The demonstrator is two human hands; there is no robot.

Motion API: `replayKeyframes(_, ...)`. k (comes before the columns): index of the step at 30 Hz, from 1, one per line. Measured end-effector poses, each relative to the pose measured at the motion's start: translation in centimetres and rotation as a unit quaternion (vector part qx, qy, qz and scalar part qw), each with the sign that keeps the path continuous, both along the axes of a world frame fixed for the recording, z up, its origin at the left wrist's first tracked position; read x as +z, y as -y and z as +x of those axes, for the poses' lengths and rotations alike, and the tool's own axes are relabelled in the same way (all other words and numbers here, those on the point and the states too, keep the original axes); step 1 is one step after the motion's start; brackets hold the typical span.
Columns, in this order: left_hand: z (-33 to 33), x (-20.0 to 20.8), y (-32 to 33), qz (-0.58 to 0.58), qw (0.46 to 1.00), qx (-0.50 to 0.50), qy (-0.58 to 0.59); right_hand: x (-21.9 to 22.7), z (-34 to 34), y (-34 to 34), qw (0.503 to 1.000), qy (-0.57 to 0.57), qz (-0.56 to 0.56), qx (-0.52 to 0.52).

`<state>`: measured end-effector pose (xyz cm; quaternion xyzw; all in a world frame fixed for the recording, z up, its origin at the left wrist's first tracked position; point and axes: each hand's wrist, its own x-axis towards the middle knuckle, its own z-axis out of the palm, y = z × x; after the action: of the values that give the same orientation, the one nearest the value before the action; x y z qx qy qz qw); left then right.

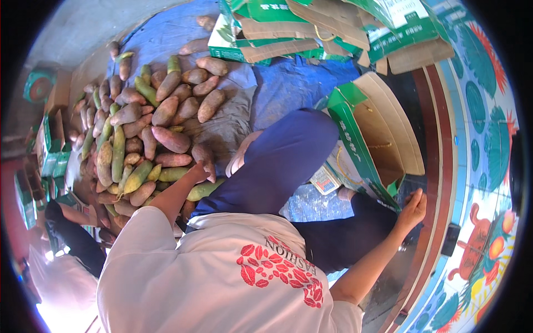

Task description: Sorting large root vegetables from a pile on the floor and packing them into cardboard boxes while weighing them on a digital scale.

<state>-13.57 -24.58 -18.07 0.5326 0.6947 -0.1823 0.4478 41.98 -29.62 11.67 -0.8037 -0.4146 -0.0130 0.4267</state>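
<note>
My left hand (196, 173) reaches to the right edge of a heap of long vegetables. Its fingers close round a brownish-purple tuber (204, 156); part of the grip is hidden from above. Just left of it lie a pinkish tuber (171, 140) and several greenish ones, such as a long green piece (118, 154). My right hand (413, 208) is off to the right with its fingers curled in, and nothing shows in it. It is close to the near end of an open green and white carton (355, 145) with a brown cardboard inside.
Flattened cartons (300, 28) are piled at the far side on a blue sheet (283, 91). My bent leg (272, 161) lies between heap and carton. A painted tile wall (483, 139) bounds the right. At left are a person's dark-clothed leg (75, 236) and stacked green boxes (51, 139).
</note>
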Motion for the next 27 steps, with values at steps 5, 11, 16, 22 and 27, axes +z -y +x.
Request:
replayKeyframes(5,-5.0,-8.0,1.9,0.023,0.999,-0.018,0.020,-1.0,0.3,-0.8,1.000,-0.005,0.012,0.011)
replayKeyframes(11,-4.2,-9.5,0.0,0.002,0.995,-0.093,0.035,0.3,0.8,1.2,0.999,0.002,0.031,-0.009)
replayKeyframes(16,-8.7,-13.0,-0.4,0.015,0.992,-0.044,0.121,0.1,0.6,0.1,0.998,-0.029,0.061,-0.005)
replayKeyframes(22,-3.7,-3.7,-0.9,0.018,0.992,0.009,0.128,-0.2,1.1,0.9,0.995,-0.028,0.095,0.024)
replayKeyframes(27,-2.1,4.2,0.7,0.079,0.967,-0.241,0.027,-1.1,1.6,0.7,0.997,-0.029,0.061,0.030)
